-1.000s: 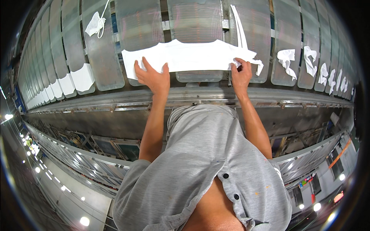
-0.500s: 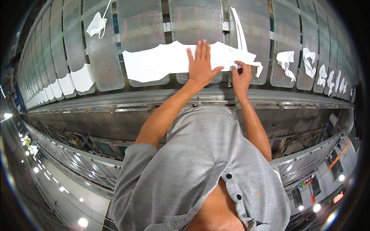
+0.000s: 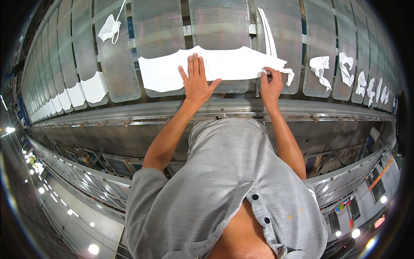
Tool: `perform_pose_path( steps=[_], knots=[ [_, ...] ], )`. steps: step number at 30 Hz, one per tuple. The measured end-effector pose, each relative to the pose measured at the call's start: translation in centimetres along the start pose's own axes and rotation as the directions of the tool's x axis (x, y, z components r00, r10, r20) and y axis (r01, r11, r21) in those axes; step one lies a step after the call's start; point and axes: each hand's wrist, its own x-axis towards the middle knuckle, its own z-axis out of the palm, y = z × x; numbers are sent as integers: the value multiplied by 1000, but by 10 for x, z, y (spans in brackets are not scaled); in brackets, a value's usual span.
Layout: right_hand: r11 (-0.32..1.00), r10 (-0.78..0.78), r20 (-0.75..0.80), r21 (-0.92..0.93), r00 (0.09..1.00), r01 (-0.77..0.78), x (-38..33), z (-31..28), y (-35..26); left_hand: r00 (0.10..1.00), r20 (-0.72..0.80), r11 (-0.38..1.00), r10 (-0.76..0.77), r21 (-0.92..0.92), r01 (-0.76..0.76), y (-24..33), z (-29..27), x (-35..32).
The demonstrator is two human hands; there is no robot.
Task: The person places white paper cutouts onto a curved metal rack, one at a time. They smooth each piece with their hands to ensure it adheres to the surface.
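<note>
Across the grey, panelled surface lies a long, flat white fabric piece. The person's left hand rests on it, fingers straight and spread. The right hand bends its fingers narrowly at the right end; whether they pinch it, I can't tell.

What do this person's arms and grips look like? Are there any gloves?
The left grip and right grip are ordinary human hands, without gloves. The forearms are bare too, with no watch showing. Short grey sleeves cover the upper arms, with white markings on the right one. They belong to a grey shirt with black buttons.
</note>
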Motion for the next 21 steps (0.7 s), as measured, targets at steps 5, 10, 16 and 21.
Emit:
perform_pose_path(
  steps=[5,10,16,21],
  knots=[
    [998,-54,4,-34,999,54,-2,1,-14,992,43,993,120,-27,-119,46,4,14],
    [999,-45,8,1,999,45,-2,3,-19,956,69,957,286,-63,-282,87,8,20],
    [991,-135,8,-11,991,135,-2,4,-16,987,-2,978,163,-129,-162,50,4,11],
    [962,-271,119,46,955,267,-3,9,-27,962,-131,969,-238,28,244,-31,-10,-6]
  ],
)
